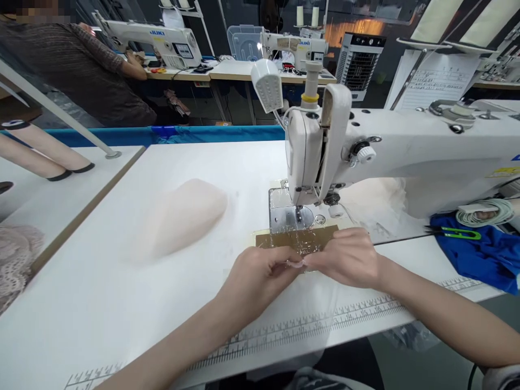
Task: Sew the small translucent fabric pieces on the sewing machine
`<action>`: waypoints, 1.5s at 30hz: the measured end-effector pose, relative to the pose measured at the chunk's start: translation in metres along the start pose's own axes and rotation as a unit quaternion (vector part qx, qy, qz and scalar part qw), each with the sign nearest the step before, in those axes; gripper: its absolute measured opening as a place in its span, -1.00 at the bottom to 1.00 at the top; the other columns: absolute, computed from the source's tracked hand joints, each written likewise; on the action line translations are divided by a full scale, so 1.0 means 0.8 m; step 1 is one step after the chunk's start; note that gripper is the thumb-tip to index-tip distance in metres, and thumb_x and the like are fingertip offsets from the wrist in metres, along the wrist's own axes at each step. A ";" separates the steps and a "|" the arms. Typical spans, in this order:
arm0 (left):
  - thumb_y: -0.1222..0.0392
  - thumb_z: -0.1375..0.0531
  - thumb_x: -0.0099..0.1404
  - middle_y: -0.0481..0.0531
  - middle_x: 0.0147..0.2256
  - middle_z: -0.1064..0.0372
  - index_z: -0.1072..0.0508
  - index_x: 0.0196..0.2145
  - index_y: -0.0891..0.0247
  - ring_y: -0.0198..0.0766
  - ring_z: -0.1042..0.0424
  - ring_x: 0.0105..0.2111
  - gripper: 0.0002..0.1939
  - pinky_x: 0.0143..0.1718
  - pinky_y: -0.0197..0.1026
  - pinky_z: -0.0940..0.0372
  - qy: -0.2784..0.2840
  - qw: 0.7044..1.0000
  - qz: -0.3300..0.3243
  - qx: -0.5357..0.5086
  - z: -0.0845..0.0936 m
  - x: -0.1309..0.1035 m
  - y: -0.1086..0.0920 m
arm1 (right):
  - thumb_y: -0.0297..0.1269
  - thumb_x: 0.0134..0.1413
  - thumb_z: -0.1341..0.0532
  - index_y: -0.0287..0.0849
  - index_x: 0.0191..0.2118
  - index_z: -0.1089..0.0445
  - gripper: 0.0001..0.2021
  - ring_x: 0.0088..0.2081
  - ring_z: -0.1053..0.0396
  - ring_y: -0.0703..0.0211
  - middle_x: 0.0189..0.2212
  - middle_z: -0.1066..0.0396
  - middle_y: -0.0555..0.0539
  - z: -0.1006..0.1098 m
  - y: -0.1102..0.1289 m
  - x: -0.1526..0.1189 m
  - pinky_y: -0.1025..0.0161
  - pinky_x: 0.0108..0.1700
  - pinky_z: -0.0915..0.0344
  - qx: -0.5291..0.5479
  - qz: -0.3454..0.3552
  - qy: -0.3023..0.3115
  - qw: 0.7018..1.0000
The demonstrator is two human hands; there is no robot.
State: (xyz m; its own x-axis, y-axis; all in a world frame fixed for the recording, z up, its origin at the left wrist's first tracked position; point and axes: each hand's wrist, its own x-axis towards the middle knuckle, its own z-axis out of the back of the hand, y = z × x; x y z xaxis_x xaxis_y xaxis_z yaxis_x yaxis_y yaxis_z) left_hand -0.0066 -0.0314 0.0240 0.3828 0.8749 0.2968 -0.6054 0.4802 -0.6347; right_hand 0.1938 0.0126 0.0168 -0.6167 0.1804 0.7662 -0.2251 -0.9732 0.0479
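Note:
My left hand [264, 276] and my right hand [351, 259] meet in front of the white sewing machine [312, 146]. Both are closed, pinching a small strip of pale sheer fabric [296, 264] between their fingertips. Part of that fabric seems to hang down over the table edge, though it is nearly see-through. Just behind my fingers lies a brown taped patch [280, 238] on the table. Beyond it is the metal needle plate [280, 208], under the presser foot [299, 211]. The fabric is apart from the needle.
A pale beige cup-shaped piece [195, 211] lies on the white table [134, 303] at left. More pale fabric [377, 200] sits under the machine arm. Green thread snips [457, 233] rest on blue cloth [483, 254] at right. Across the room a person [77, 70] works at another machine.

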 end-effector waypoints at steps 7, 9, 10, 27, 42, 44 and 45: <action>0.12 -0.14 0.25 -0.16 -0.67 -0.31 -0.50 -0.35 0.13 -0.34 -0.25 -0.67 -0.86 -0.64 -0.31 -0.04 0.062 0.979 0.120 0.153 -0.006 0.018 0.011 | -0.31 0.16 -0.19 -0.20 -0.37 -0.46 -0.87 -0.62 -0.22 0.41 -0.69 -0.25 0.14 -0.022 -0.008 -0.008 0.38 -0.52 -0.17 0.130 -0.330 0.132 0.926; 0.11 -0.15 0.24 -0.16 -0.64 -0.32 -0.42 -0.16 0.16 -0.29 -0.29 -0.65 -0.78 -0.64 -0.29 -0.05 0.045 0.971 0.123 0.202 -0.010 0.018 0.013 | -0.33 0.17 -0.17 -0.19 -0.35 -0.47 -0.86 -0.61 -0.23 0.39 -0.67 -0.27 0.13 -0.025 -0.012 -0.007 0.36 -0.48 -0.17 0.113 -0.359 0.138 0.916; 0.11 -0.17 0.22 -0.14 -0.58 -0.37 -0.37 -0.09 0.20 -0.26 -0.33 -0.61 -0.70 -0.61 -0.26 -0.10 0.030 0.968 0.107 0.224 -0.012 0.018 0.013 | -0.34 0.17 -0.16 -0.18 -0.34 -0.48 -0.85 -0.59 -0.23 0.39 -0.66 -0.29 0.13 -0.025 -0.014 -0.006 0.35 -0.46 -0.16 0.101 -0.367 0.142 0.914; 0.20 -0.13 0.34 0.02 -0.05 -0.47 -0.44 -0.04 0.26 -0.15 -0.40 -0.06 -0.74 -0.03 0.00 -0.13 -0.045 0.920 -0.161 0.355 -0.027 0.002 0.010 | -0.38 0.18 -0.15 -0.17 -0.35 -0.48 -0.84 -0.50 -0.27 0.34 -0.48 -0.45 0.07 -0.023 -0.025 -0.007 0.27 -0.30 -0.08 -0.065 -0.319 0.148 0.934; 0.18 -0.14 0.33 0.01 -0.03 -0.45 -0.42 0.00 0.26 -0.12 -0.40 -0.03 -0.70 -0.01 0.03 -0.12 -0.029 0.932 -0.148 0.330 -0.028 0.018 0.020 | -0.30 0.22 -0.10 -0.15 -0.19 -0.50 -0.78 -0.27 -0.34 0.14 -0.27 -0.48 -0.04 -0.014 -0.020 -0.012 0.18 -0.19 -0.05 -0.165 -0.225 0.194 0.940; 0.19 -0.14 0.32 0.02 -0.02 -0.44 -0.42 0.00 0.26 -0.11 -0.40 -0.03 -0.70 -0.02 0.03 -0.13 -0.026 0.935 -0.148 0.322 -0.027 0.018 0.021 | -0.27 0.22 -0.09 -0.15 -0.11 -0.46 -0.77 -0.19 -0.34 0.08 -0.20 -0.47 -0.07 -0.014 -0.020 -0.011 0.13 -0.13 -0.05 -0.153 -0.257 0.207 0.932; 0.20 -0.15 0.32 0.03 -0.01 -0.44 -0.42 0.01 0.25 -0.11 -0.40 -0.04 -0.69 -0.02 0.03 -0.13 -0.026 0.937 -0.147 0.317 -0.027 0.018 0.021 | -0.26 0.22 -0.09 -0.15 -0.09 -0.44 -0.76 -0.15 -0.33 0.05 -0.17 -0.47 -0.08 -0.014 -0.019 -0.011 0.11 -0.10 -0.05 -0.149 -0.269 0.210 0.928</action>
State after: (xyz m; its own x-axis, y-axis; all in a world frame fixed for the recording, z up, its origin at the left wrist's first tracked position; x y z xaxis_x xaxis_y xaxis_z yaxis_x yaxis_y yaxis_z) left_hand 0.0036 -0.0124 0.0023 0.5741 0.6923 0.4371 -0.7776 0.6282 0.0264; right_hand 0.1942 0.0277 0.0020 -0.5800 0.7300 0.3615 -0.7464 -0.6540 0.1233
